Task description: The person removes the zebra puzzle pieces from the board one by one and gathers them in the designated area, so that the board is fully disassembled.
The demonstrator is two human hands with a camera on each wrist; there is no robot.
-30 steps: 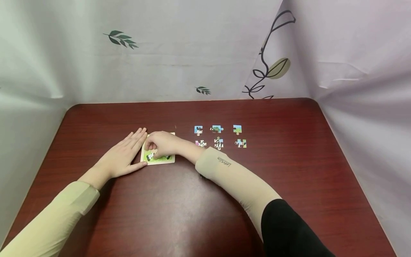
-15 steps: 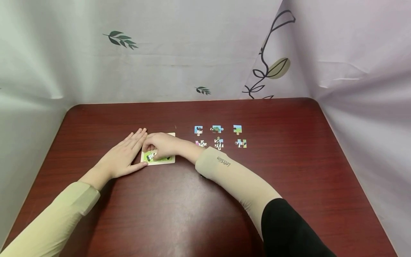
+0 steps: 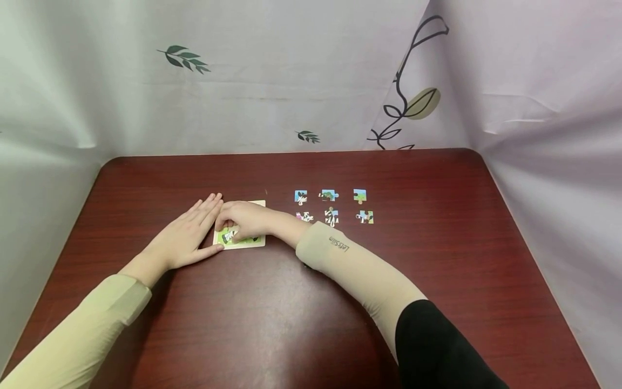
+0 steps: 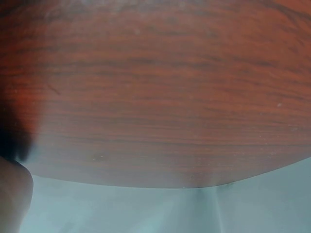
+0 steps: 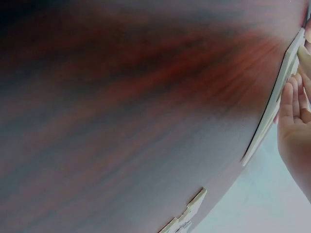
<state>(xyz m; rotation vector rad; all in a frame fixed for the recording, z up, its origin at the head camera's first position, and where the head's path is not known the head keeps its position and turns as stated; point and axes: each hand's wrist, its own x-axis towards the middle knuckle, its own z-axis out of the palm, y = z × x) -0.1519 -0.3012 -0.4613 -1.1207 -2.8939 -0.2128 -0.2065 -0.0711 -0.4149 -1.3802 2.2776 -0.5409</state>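
On the table lies a small square jigsaw puzzle board (image 3: 249,244) with a pale frame and a green printed picture. My right hand (image 3: 250,216) is over it, fingers curled down, thumb and fingertips around a green-and-white puzzle piece (image 3: 227,236) at the board's lower left. The hand covers most of the picture, so the exact contact is hidden. My left hand (image 3: 187,232) lies flat with its fingers extended along the board's left edge, the thumb at the lower left corner. In the right wrist view the board (image 5: 272,107) shows edge-on beside the curled fingers (image 5: 287,99).
Several loose puzzle pieces lie in two rows right of the board, among them a blue-green one (image 3: 359,195) and a striped one (image 3: 331,217). The right forearm passes just in front of them. A pale curtain (image 3: 262,86) hangs behind the dark red table (image 3: 272,324).
My right hand's fingers have shifted very slightly left and down over the board. The left hand, the board and the loose pieces stay in place.
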